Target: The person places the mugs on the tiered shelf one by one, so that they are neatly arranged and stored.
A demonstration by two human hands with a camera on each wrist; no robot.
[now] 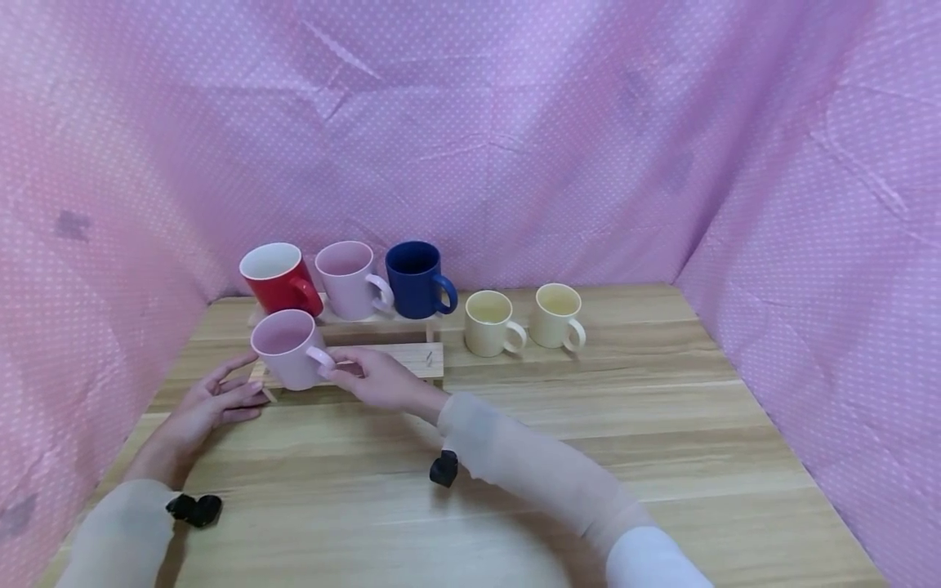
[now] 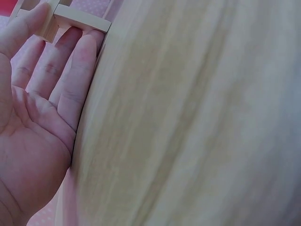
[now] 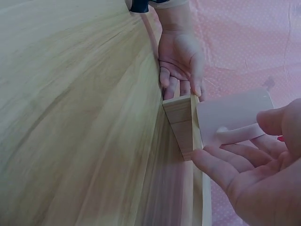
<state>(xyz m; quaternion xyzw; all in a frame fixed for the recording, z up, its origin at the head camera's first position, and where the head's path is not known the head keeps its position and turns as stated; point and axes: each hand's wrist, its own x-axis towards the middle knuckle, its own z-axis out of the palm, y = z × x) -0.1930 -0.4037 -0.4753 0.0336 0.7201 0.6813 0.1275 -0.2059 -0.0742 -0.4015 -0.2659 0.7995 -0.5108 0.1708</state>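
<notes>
Your right hand (image 1: 375, 377) sits at the handle of the front pink mug (image 1: 288, 349) — in the right wrist view the thumb lies over the handle and the fingers (image 3: 221, 165) stretch out nearly straight beneath it, so it looks like a light touch rather than a closed grip. That mug stands on the lower step of the wooden rack (image 1: 419, 359), at its left end. Your left hand (image 1: 209, 404) rests on the table (image 1: 662, 425) just left of the rack, fingers extended and close together, their tips against the rack's near left corner; the left wrist view shows the same flat palm (image 2: 33, 122) beside the table edge with the rack's frame (image 2: 80, 18) above the fingertips. On the rack's upper step behind stand three mugs in a row: one red mug (image 1: 275, 278), a second pink mug (image 1: 349, 279) and one dark blue mug (image 1: 417, 278). To the right of the rack, directly on the table, stand two cream mugs (image 1: 491, 323) side by side, handles turned right. That makes six mugs in all — two pink, two cream, one red, one blue. Dotted pink cloth (image 1: 515, 139) hangs behind and at both sides.
</notes>
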